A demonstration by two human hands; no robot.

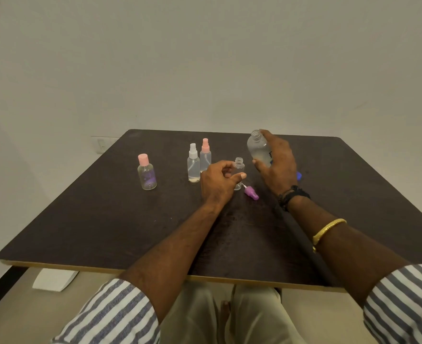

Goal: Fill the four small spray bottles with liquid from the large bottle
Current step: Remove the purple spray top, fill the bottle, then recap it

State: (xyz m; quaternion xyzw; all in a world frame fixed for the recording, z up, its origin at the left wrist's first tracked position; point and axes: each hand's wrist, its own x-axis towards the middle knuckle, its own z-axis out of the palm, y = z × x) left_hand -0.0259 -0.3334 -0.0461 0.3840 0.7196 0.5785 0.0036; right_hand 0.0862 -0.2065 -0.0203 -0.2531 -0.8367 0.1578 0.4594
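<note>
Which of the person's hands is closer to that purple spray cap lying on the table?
Left. The left hand holds the open small bottle just beside the purple spray cap. The right hand is up and farther back, gripping the large bottle.

Blue/white striped sleeves (110, 316), gold bangle (328, 230), black wristband (295, 194).

Plain pale wall (205, 58) behind a dark tabletop (105, 219) — beige floor (18, 306) beneath.

On the dark worktop (105, 219), the left hand (218, 181) steadies an uncapped small bottle (238, 167) while the right hand (278, 165) holds the open large bottle (258, 147) tilted beside it.
</note>
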